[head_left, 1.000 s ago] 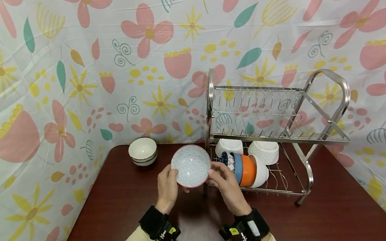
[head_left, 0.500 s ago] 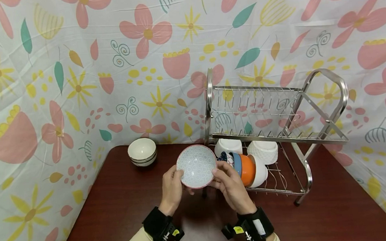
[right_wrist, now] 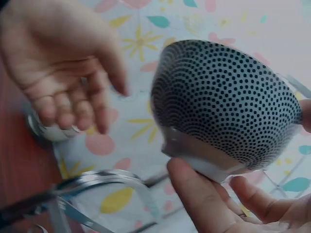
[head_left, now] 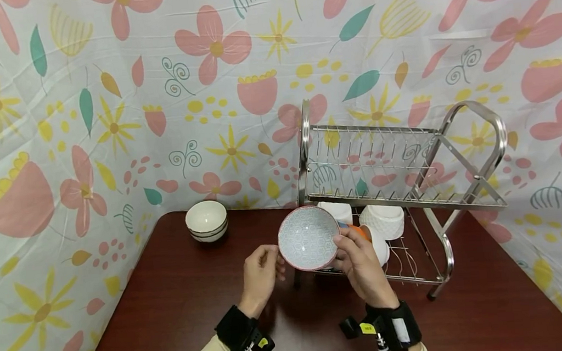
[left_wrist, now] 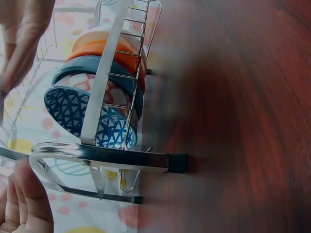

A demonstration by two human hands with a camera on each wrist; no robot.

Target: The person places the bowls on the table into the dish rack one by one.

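A bowl with a pale patterned inside and a pink rim is held in the air, its mouth facing the head camera. My right hand grips it at the right, thumb over the rim. In the right wrist view, the bowl's outside shows dark dots, and the right hand's fingers support its foot. My left hand is just off the bowl's left side, fingers loosely bent and holding nothing. The right wrist view shows a gap between the left hand and the bowl.
A two-tier metal dish rack stands at the right. Its lower tier bears upturned white bowls and a row on edge, including orange and blue triangle-patterned bowls. Stacked white bowls stand at the table's back left.
The bowl has moved right, toward the rack, and now covers part of the bowl row. My left hand has let go of it; the right hand keeps its grip.
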